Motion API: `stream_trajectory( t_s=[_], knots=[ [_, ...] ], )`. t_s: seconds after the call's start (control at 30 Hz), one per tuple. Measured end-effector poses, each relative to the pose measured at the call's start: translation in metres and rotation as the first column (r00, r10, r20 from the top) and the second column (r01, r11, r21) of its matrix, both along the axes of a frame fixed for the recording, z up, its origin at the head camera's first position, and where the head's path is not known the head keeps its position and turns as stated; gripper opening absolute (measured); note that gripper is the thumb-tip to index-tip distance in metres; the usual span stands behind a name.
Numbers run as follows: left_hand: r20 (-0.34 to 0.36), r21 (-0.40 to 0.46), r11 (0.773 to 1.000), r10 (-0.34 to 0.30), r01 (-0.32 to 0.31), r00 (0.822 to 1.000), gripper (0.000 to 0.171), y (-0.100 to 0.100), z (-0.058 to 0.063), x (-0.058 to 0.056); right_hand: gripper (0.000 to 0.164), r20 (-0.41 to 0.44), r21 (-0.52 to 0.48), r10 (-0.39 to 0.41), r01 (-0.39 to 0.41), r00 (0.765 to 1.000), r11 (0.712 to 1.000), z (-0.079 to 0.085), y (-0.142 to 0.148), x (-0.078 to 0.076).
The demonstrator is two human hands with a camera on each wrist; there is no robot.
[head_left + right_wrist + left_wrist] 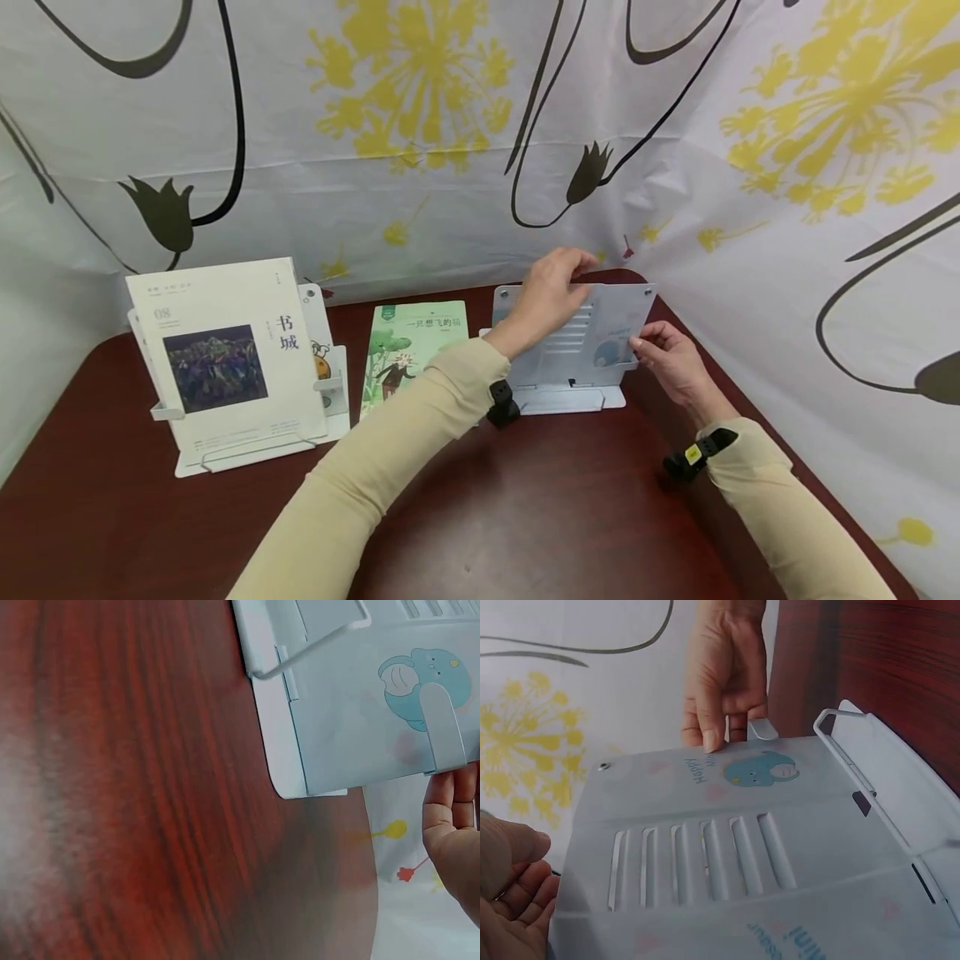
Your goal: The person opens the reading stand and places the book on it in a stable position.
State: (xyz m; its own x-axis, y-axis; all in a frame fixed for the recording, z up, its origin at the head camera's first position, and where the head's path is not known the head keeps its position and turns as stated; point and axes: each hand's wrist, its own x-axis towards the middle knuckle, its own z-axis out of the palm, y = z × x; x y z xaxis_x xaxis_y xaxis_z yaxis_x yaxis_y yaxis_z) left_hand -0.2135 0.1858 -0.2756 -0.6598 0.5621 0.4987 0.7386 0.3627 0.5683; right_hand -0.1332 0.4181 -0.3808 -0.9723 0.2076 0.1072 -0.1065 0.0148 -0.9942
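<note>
A white metal book stand (622, 312) with slots and a blue cartoon penguin stands at the right of the table. My right hand (675, 362) pinches its right edge beside the small page clip (444, 727), thumb in front and fingers partly behind. At the stand's top edge is my left hand (551, 287), its fingers loosely bent. In the left wrist view, these fingers (525, 900) lie along that edge, the thumb apart from the panel; any part of them behind it is hidden. The wire holder (840, 739) runs along the stand's base.
To the left, a second white stand (337, 400) holds a white book (225, 333) with a dark picture. A green picture book (420, 321) stands between the stands, partly behind my left arm. Patterned white cloth (450, 200) hangs behind the brown table (525, 517).
</note>
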Motion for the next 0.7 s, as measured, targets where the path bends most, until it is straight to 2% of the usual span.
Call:
stream_trajectory(
  t_s=[0.2,0.37,0.7],
  knots=[
    [-0.037,-0.080,0.997,0.013,-0.016,0.999,0.026,0.003,-0.004,0.003,0.010,0.010,0.114,-0.027,0.026,1.000,0.993,-0.002,-0.004,0.007],
    [-0.078,-0.141,0.990,-0.003,-0.008,0.997,0.025,0.000,-0.005,0.004,0.011,-0.009,0.178,-0.049,0.050,0.999,0.983,-0.002,-0.008,0.014],
    [-0.158,-0.149,0.987,-0.081,0.057,0.984,0.021,-0.003,-0.009,0.002,0.011,-0.020,0.260,-0.090,0.092,0.996,0.961,-0.004,-0.019,0.034]
  ],
)
